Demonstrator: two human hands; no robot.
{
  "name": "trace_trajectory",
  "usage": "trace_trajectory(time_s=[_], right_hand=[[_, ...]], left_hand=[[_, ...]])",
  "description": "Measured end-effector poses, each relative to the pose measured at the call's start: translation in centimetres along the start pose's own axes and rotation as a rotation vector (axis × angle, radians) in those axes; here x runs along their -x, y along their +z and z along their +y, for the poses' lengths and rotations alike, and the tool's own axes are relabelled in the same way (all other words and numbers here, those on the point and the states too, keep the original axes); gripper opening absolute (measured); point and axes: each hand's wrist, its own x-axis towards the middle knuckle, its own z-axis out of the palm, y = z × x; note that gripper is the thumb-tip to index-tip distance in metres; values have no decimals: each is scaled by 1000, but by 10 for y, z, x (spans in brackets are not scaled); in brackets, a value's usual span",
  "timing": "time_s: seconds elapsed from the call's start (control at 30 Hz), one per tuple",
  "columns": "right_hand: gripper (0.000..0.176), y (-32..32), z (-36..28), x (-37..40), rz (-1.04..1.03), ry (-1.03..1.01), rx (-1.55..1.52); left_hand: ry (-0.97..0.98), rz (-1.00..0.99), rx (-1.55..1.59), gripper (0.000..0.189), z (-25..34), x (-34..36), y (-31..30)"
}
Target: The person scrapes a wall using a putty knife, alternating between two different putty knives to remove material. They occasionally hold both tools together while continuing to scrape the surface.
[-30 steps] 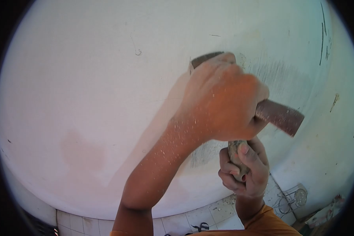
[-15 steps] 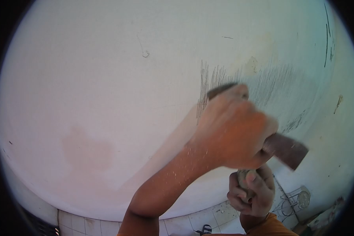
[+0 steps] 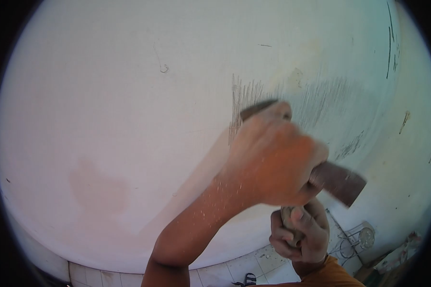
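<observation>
My left hand (image 3: pixel 273 160) is closed around a brown strip of sandpaper (image 3: pixel 342 184), held up at the white wall (image 3: pixel 105 105). One end of the strip sticks out to the right of the fist and another part shows above the knuckles. Dark pencil-like scribbles (image 3: pixel 321 98) cover the wall around and behind this hand. Pale flecks dot the left forearm. Below it, my right hand (image 3: pixel 304 232) is closed around a small greyish, crumpled-looking lump (image 3: pixel 290 220), whose kind I cannot make out.
Pale floor tiles (image 3: pixel 215 273) run along the foot of the wall, with a dark sandal (image 3: pixel 249 279) on them. A metal-framed stand (image 3: pixel 364 237) and some piled items (image 3: pixel 400 256) sit at the lower right. More dark strokes (image 3: pixel 389 52) mark the wall at the upper right.
The view has turned slightly, so the wall marks and both hands sit a little further left. Both hands keep their grips, and the left one is blurred by motion.
</observation>
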Motion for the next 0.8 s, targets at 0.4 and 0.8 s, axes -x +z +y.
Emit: trace_trajectory(time_s=[0.4, 0.8], right_hand=[[37, -14, 14, -5, 45, -18, 70], [18, -99, 207, 90, 132, 521, -107]], left_hand=[[20, 87, -55, 25, -2, 12, 20], [-272, -334, 199, 24, 29, 227, 195]])
